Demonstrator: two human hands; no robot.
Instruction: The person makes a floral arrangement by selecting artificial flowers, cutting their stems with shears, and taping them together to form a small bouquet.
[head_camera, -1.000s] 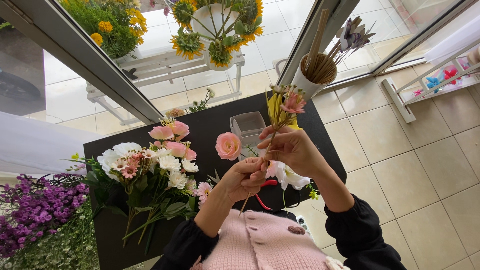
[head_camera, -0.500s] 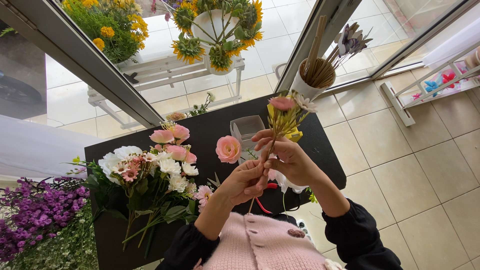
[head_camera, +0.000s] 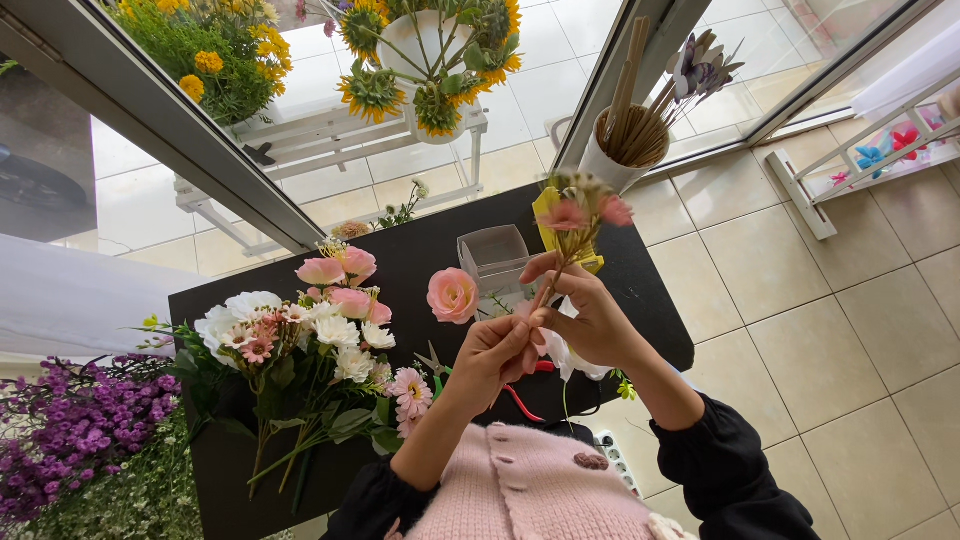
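Head view: both hands, left hand (head_camera: 492, 357) and right hand (head_camera: 587, 315), clamped on small flower sprig (head_camera: 578, 222) above black table (head_camera: 420, 262).

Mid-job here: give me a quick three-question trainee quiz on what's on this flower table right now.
1. True or false: both hands grip the small flower bunch by its stems.
2. Which lies nearest the left hand? A) peach rose B) sunflower pot C) purple flowers
3. Fill in: the white cup at the table's far edge holds brown ____.

Key:
1. True; the right hand holds the stems higher up, the left pinches them lower.
2. A
3. Sticks
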